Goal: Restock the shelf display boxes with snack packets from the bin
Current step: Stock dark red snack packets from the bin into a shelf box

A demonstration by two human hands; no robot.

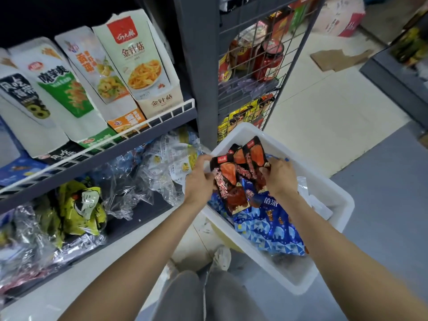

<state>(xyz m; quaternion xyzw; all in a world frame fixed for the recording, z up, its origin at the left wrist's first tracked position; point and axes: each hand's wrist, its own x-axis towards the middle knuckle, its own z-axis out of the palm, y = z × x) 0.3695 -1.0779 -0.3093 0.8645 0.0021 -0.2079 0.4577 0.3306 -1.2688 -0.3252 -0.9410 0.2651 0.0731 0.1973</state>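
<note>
- Both hands are over the white bin (333,193), which stands on the floor just right of the shelf unit's grey post.
- Left hand (200,179): fingers curled round the left edge of a small stack of red-and-black snack packets (234,179), gripping it.
- Right hand (279,176): fingers pinch the right side of the same packets, thumb on the front face. The packets are fanned, about three showing, and held over the bin's far left corner.
- A large blue bag (271,228) lies in the bin under the packets, draped over the bin's near left rim. Pale wrappers show at the bin's right side.
- Upper shelf (111,154), behind a white wire rail: a row of tall display boxes (141,66) leaning back; the rightmost, at the shelf's right end, is cream with a red logo and a noodle picture.
- Lower shelf: clear plastic bags and a yellow-green bag (78,209), loosely piled.
- Right of the post, a wire rack (250,72) holds red jars and yellow packets.
- Grey trousers and one pale shoe show at the bottom edge.
</note>
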